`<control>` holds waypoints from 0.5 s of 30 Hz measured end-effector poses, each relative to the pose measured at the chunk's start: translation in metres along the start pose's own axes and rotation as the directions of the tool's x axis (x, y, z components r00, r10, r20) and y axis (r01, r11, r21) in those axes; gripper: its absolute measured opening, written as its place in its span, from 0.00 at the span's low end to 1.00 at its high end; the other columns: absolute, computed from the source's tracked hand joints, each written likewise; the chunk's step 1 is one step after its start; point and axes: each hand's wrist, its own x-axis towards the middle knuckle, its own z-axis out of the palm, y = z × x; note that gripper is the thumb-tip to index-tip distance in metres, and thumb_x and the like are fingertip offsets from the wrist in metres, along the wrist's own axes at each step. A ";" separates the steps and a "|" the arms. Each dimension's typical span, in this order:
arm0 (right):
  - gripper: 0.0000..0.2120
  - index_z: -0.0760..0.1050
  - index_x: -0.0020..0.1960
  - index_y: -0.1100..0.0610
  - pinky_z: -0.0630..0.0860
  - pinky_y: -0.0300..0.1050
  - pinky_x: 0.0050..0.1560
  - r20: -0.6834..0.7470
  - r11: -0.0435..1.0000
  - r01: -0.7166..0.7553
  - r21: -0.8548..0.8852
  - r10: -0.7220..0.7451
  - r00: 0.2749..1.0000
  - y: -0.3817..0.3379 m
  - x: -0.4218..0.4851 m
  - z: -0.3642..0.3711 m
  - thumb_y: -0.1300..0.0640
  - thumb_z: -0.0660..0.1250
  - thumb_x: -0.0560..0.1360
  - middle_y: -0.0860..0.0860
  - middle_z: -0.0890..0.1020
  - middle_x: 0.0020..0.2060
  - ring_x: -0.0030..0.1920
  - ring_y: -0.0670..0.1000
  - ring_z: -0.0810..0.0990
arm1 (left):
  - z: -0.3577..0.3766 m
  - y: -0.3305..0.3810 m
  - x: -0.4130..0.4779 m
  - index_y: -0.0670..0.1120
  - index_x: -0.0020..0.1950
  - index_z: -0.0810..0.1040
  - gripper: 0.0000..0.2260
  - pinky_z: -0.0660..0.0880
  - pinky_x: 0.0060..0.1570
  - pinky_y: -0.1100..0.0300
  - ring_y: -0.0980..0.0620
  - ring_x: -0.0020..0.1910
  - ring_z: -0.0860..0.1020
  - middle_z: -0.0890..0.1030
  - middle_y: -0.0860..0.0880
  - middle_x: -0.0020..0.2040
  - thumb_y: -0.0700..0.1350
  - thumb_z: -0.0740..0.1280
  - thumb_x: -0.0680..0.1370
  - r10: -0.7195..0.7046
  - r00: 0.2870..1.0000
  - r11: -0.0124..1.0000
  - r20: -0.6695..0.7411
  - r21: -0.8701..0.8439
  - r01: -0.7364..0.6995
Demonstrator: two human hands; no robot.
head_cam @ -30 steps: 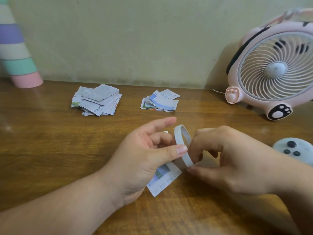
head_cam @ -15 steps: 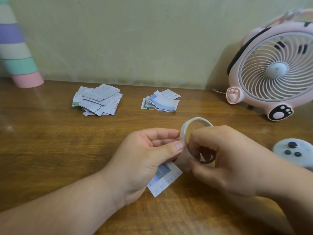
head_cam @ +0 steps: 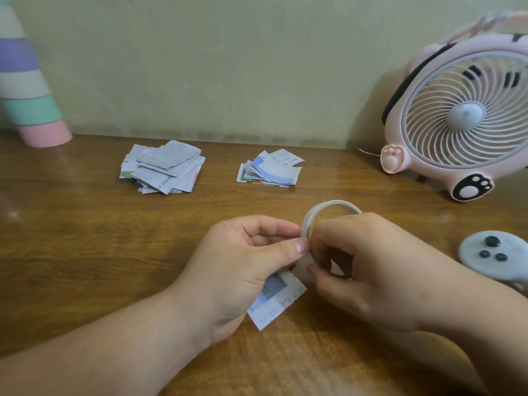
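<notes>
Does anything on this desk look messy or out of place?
Only the left paper pile near the wall: its slips lie crooked and fanned out, messier than the right pile. Nothing looks spilled or broken.

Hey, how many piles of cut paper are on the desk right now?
2: a left pile and a right pile, both near the wall. One loose slip lies partly under the left hand.

Over the last second the tape roll (head_cam: 331, 203) has turned between the hands. It stood edge-on to the camera then, and now it is tipped so its open ring shows, with the far rim risen above the right hand (head_cam: 380, 270). The left hand (head_cam: 243, 261) has curled its index finger, earlier stretched straight, in towards the thumb at the roll's near-left edge.
</notes>
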 end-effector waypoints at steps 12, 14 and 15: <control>0.11 0.71 0.37 0.51 0.64 0.32 0.31 0.002 0.999 0.027 0.039 -0.027 1.000 0.002 0.000 0.001 0.58 0.73 0.72 0.40 0.68 0.29 0.31 0.42 0.69 | 0.001 0.002 -0.001 0.43 0.42 0.85 0.10 0.78 0.60 0.38 0.39 0.44 0.82 0.84 0.35 0.43 0.38 0.77 0.62 -0.003 1.000 1.000 -0.025 -0.030 0.002; 0.11 0.71 0.37 0.51 0.64 0.32 0.32 0.002 0.998 0.023 0.056 -0.023 1.000 0.002 0.000 0.001 0.58 0.73 0.72 0.41 0.69 0.29 0.31 0.43 0.70 | 0.000 0.001 0.000 0.42 0.44 0.84 0.11 0.78 0.60 0.38 0.40 0.44 0.83 0.85 0.36 0.42 0.37 0.78 0.63 0.008 1.000 1.000 -0.024 -0.017 -0.009; 0.11 0.71 0.37 0.51 0.64 0.31 0.32 0.003 0.997 0.022 0.068 -0.022 1.000 0.002 0.000 0.001 0.58 0.73 0.72 0.41 0.69 0.29 0.31 0.43 0.70 | 0.000 0.001 0.000 0.42 0.47 0.83 0.14 0.78 0.60 0.39 0.40 0.44 0.83 0.85 0.37 0.43 0.37 0.80 0.63 0.010 1.000 1.000 -0.022 -0.017 -0.010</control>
